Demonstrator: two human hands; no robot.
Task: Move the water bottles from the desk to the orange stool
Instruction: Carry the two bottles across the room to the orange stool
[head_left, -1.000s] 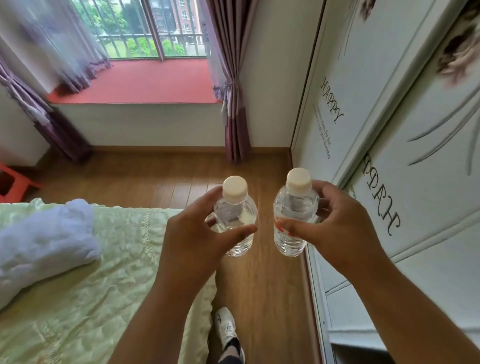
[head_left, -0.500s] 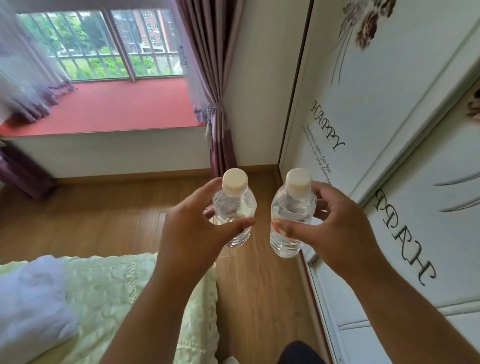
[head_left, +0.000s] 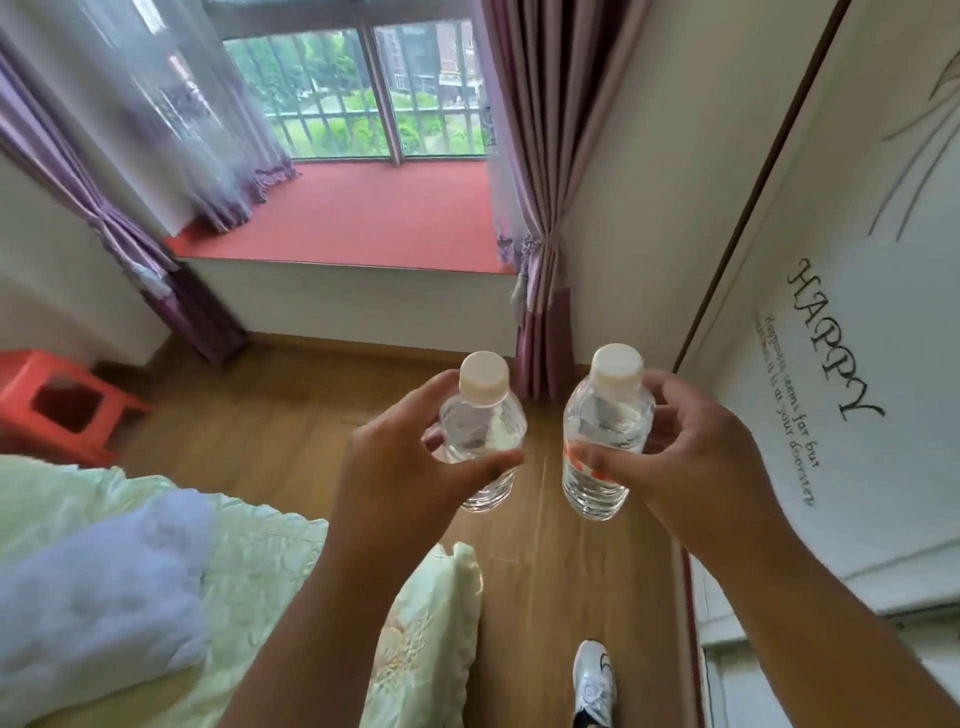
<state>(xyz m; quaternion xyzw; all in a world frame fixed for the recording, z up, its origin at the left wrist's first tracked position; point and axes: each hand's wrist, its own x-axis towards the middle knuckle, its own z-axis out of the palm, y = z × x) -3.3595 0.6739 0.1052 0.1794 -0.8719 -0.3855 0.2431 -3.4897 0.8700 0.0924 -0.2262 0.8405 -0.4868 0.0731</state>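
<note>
I hold two clear water bottles with white caps upright in front of me, above the wooden floor. My left hand (head_left: 400, 467) grips the left bottle (head_left: 483, 431) around its body. My right hand (head_left: 691, 457) grips the right bottle (head_left: 605, 426) the same way. The two bottles are side by side and apart. The orange stool (head_left: 57, 405) stands on the floor at the far left, by the wall and beyond the bed corner. The desk is not in view.
A bed with a pale green quilt (head_left: 249, 587) and a white blanket (head_left: 98, 587) fills the lower left. A white wardrobe (head_left: 831, 364) lines the right side. A red window seat (head_left: 353, 218) with purple curtains lies ahead. My white shoe (head_left: 592, 680) is on the floor strip between.
The view has turned left and the orange stool has come back into sight at the left. Both hands still hold their bottles in the same way.
</note>
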